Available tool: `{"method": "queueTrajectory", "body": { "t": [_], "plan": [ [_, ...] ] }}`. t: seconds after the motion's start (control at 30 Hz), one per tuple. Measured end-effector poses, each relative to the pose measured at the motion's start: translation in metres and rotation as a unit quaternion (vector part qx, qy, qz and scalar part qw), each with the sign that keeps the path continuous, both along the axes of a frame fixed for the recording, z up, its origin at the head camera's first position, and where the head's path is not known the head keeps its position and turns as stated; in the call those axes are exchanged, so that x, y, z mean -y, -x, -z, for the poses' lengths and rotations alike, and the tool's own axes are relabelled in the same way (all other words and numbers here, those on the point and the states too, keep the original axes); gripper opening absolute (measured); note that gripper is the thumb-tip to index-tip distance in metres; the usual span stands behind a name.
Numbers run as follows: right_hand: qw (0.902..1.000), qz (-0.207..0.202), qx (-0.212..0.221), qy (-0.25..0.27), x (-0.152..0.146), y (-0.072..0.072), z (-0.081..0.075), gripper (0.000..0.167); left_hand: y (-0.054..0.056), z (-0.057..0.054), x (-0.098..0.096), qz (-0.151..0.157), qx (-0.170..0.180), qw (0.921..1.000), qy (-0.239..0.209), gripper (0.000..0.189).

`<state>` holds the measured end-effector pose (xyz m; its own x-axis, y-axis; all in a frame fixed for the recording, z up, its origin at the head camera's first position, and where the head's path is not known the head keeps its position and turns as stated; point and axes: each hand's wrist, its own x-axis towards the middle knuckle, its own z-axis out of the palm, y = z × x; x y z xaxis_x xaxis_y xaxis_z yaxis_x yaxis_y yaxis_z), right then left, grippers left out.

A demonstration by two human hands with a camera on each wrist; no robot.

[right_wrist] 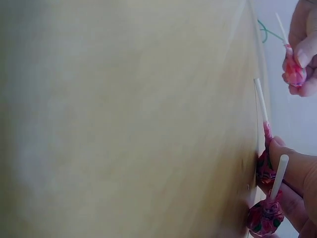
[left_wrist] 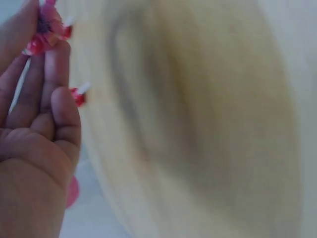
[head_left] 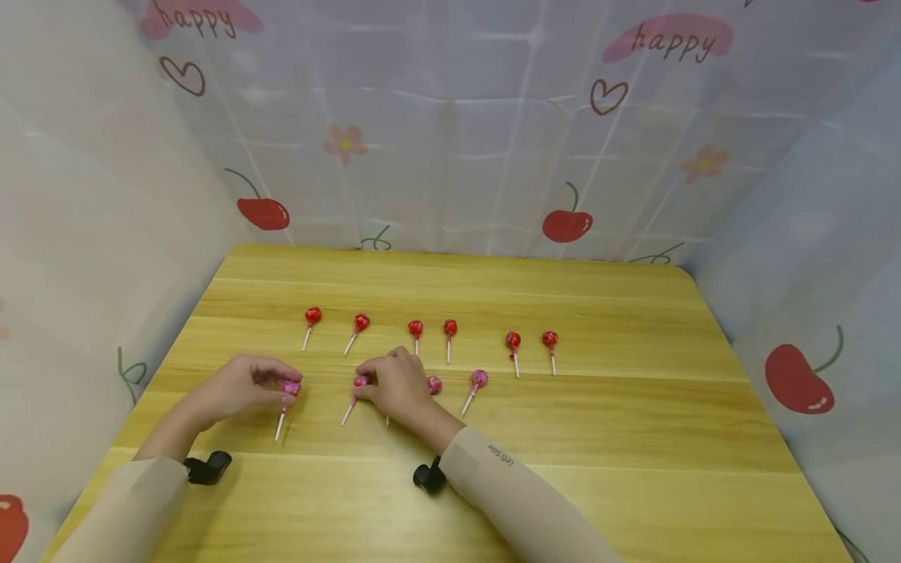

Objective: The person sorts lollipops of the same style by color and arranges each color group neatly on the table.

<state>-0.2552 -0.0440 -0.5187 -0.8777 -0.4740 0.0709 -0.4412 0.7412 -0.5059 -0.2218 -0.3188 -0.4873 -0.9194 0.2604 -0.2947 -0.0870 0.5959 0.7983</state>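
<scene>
My left hand (head_left: 246, 383) pinches a pink-wrapped lollipop (head_left: 291, 387) by its head, with the white stick pointing down toward the table. The same lollipop (left_wrist: 47, 29) shows in the left wrist view between thumb and fingers. To its right, my right hand (head_left: 401, 383) pinches another pink lollipop (head_left: 361, 381) at the head, its stick slanting toward me. A stick tip (head_left: 387, 420) pokes out beneath the right hand; its head is hidden. Close to the right hand lies a pink lollipop (head_left: 434, 385), stick hidden, with one more pink lollipop (head_left: 479, 378) beyond it.
Several red lollipops, among them one at the left end (head_left: 313, 315) and one at the right end (head_left: 550, 338), lie in a row farther back on the wooden table (head_left: 633, 422). A printed curtain (head_left: 450, 156) stands behind the table's far edge.
</scene>
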Motion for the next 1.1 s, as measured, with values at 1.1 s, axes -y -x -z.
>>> {"method": "queueTrajectory", "body": {
  "t": [1.1],
  "plan": [
    [0.9997,-0.010,0.006,0.023,-0.001,0.002,0.000,0.029,0.007,0.025,0.009,0.014,-0.016,0.9995,0.024,0.040]
  ]
}}
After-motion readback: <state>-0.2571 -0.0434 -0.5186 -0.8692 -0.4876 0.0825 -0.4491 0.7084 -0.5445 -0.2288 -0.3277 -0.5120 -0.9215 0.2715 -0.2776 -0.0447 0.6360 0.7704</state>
